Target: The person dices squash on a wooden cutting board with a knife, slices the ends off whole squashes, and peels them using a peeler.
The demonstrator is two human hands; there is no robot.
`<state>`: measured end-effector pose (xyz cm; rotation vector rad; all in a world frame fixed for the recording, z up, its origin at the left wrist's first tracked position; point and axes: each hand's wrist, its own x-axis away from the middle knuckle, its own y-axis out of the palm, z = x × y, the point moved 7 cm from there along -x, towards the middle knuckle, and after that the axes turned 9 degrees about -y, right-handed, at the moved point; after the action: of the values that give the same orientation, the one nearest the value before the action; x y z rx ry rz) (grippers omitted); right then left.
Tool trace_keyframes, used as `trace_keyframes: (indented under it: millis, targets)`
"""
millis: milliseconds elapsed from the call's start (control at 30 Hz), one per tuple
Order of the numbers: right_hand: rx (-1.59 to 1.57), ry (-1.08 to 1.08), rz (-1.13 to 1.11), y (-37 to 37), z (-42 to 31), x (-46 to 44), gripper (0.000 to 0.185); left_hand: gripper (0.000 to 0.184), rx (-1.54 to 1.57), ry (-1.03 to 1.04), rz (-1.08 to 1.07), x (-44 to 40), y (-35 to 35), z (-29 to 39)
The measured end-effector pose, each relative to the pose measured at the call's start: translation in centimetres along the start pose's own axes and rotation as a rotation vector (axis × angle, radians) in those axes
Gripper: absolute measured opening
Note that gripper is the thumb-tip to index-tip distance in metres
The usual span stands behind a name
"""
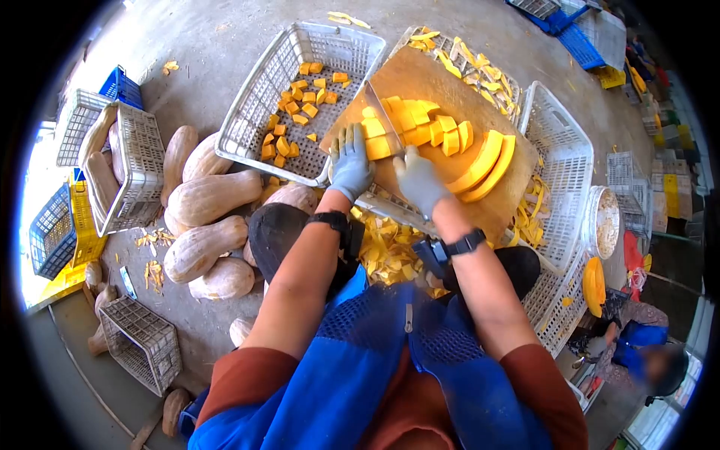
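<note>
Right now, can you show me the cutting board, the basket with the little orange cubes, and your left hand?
Cutting board (420, 73): head view, bare wood near its far end.
Basket (337, 46): head view, its far wall, behind the cubes.
Left hand (350, 166): head view, back of the glove.

The gloves on the left hand (350, 165) and right hand (420, 180) were pale grey. Near the upper centre, the cutting board (491, 150) was brown, the pumpkin cubes (296, 105) deep orange, and the long slices (487, 165) yellow-orange. The whole squashes (214, 196) at centre left were beige. At lower centre, the vest (337, 367) was bright blue with mesh-patterned panels, over rust-red sleeves (244, 379).
</note>
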<state>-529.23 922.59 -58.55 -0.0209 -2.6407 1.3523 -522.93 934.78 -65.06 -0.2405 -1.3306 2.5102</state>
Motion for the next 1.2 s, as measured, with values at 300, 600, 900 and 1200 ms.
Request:
trace_keyframes:
  millis: [300,600,900,1200]
  targets:
    - [0.006,0.067,-0.045,2.1,-1.5,1.4,0.038,0.077,-0.002,-0.021,0.046,0.5,0.7,-0.6]
    - [-0.140,0.383,0.461,-7.8,7.9,4.1,0.034,0.078,-0.143,0.005,0.077,2.3,-1.9,4.6]
    - [-0.202,0.330,0.388,-2.9,9.4,-1.3,0.028,0.056,-0.294,0.123,0.215,-1.5,-1.4,4.0]
    - [-1.129,0.181,0.137,-2.3,-2.4,-4.8,0.013,0.061,-0.189,-0.389,0.354,-9.6,-7.8,-9.4]
